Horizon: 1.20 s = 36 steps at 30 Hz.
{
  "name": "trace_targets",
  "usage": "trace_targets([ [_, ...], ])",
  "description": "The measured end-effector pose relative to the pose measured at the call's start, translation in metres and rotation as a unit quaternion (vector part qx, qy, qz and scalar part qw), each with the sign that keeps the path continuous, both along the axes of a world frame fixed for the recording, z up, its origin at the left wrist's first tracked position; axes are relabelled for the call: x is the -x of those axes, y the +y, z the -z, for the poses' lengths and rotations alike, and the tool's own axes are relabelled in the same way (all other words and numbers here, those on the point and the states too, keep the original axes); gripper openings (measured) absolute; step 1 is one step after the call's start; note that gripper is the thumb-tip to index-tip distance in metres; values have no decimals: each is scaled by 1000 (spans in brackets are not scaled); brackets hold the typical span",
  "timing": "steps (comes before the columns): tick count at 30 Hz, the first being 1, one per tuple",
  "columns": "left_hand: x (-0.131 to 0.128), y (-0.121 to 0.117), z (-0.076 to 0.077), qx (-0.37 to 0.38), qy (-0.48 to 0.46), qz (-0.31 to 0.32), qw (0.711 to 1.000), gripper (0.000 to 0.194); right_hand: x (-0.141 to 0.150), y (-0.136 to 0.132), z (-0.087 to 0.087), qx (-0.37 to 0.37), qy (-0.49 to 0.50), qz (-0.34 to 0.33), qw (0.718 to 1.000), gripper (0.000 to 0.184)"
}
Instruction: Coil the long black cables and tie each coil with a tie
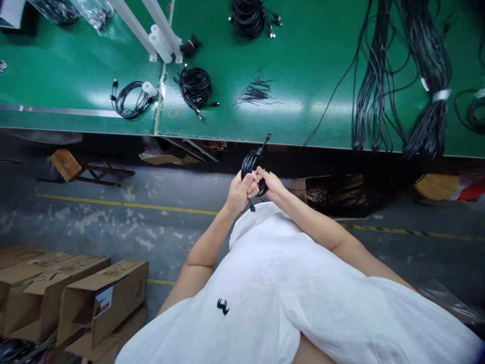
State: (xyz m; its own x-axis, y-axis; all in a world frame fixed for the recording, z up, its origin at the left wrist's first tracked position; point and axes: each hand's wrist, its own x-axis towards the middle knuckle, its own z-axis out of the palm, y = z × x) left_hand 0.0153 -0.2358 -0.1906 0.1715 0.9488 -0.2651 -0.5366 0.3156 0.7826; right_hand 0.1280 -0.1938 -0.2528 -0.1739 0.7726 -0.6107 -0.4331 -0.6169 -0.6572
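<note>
A coiled black cable (249, 163) is held in front of my body, just off the table's front edge. My left hand (242, 189) is closed around the coil from the left. From the right, my right hand (270, 182) pinches at the same coil, its fingers meeting those of the left. One plug end (268, 137) sticks up above the coil, and another end (252, 207) hangs below. Whether a thin tie lies between my right fingertips is too small to tell. On the table beyond lie loose black twist ties (257, 92) and a bundle of coiled cables (195, 87).
The green table (303, 121) spans the far side. Long black cable hanks (430, 111) hang over its edge at right. Another cable pile (248, 17), a single coil (131, 101) and white posts (162, 28) stand or lie there. Cardboard boxes (125, 293) sit at lower left, a stool (66, 164) under the table.
</note>
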Motion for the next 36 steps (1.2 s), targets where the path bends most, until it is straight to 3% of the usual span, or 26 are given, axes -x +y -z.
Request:
trace_targets([
  [2, -12, -4, 13, -8, 18, -65, 998, 39, 11, -3, 5, 103, 66, 29, 992, 39],
  [4, -21, -7, 26, -3, 33, -95, 995, 41, 14, -3, 7, 132, 83, 53, 986, 38],
  [7, -26, -5, 33, 2, 32, -41, 999, 47, 11, 2, 12, 104, 66, 48, 991, 36],
  [10, -20, 7, 25, 13, 20, 23, 999, 48, 1, 14, 16, 87, 58, 10, 994, 32],
  [12, -15, 18, 17, 33, 10, 50, 998, 47, -12, 30, 13, 8, 13, -20, 1000, 24],
  [13, -13, 23, 13, 44, 2, 66, 997, 47, -20, 41, 10, -67, -34, -46, 996, 17],
  [14, -12, 27, 10, 54, -8, 87, 995, 47, -29, 53, 5, -159, -91, -82, 980, 12],
  [15, -12, 32, 6, 63, -18, 108, 992, 47, -38, 65, 0, -256, -151, -128, 946, 11],
  [17, -16, 41, -1, 78, -36, 136, 987, 48, -56, 90, -12, -408, -238, -229, 851, 16],
  [19, -21, 51, -9, 94, -54, 149, 983, 51, -70, 111, -21, -491, -278, -304, 768, 19],
  [20, -23, 56, -13, 103, -63, 153, 981, 53, -74, 118, -24, -513, -288, -322, 741, 21],
  [22, -26, 68, -21, 119, -74, 164, 977, 52, -81, 128, -28, -536, -299, -327, 718, 23],
  [25, -25, 86, -31, 110, -46, 191, 974, 37, -86, 137, -30, -531, -303, -321, 723, 25],
  [27, -23, 94, -32, 92, 7, 198, 976, 31, -92, 148, -27, -523, -278, -357, 722, 25],
  [29, -22, 98, -29, 88, 61, 162, 981, 26, -103, 170, -16, -507, -226, -428, 713, 28],
  [31, -23, 97, -23, 107, 84, 93, 986, 25, -118, 207, 8, -454, -220, -481, 717, 33],
  [33, -25, 95, -14, 142, 86, 26, 986, 25, -131, 253, 41, -372, -341, -461, 730, 25],
  [34, -26, 94, -11, 160, 86, -4, 983, 25, -135, 276, 59, -335, -429, -428, 722, 20],
  [36, -29, 93, -4, 193, 86, -56, 976, 24, -137, 316, 93, -288, -574, -371, 671, 14],
])
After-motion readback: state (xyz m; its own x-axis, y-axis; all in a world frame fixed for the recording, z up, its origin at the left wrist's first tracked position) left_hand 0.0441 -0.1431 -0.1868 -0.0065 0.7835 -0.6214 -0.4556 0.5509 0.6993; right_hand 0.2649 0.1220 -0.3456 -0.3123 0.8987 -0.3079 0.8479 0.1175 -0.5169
